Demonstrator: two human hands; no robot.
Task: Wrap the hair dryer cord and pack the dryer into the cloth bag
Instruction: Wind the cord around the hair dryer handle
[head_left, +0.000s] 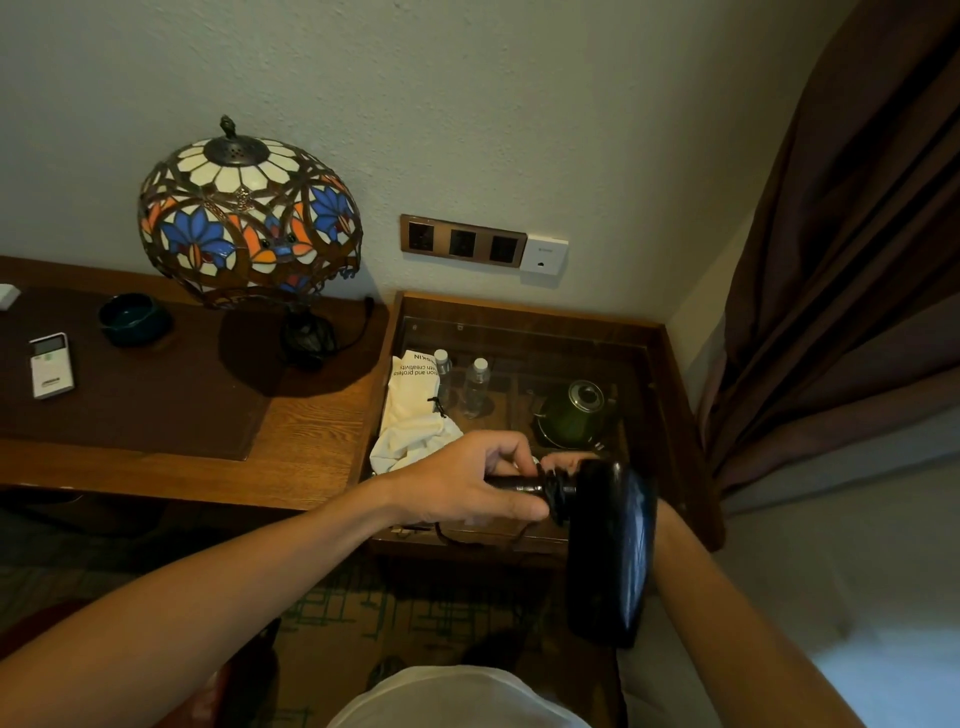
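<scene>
I hold a black hair dryer (610, 551) in front of me, above the glass-topped side table (670, 395). My left hand (467, 480) grips its handle, where several turns of black cord (558, 491) are wound. My right hand (566, 460) is mostly hidden behind the dryer's head; only fingertips show near the wound cord. A loose loop of cord (467, 538) hangs below my left hand. The cream cloth bag (413, 410) with black print lies crumpled on the table's left side, just beyond my left hand.
Two water bottles (475, 387) and a green kettle (571, 415) sit under the glass. A stained-glass lamp (249, 218), a dark bowl (134, 318) and a white remote (51, 365) stand on the desk to the left. Wall sockets (462, 241) are above, a brown curtain (852, 260) to the right.
</scene>
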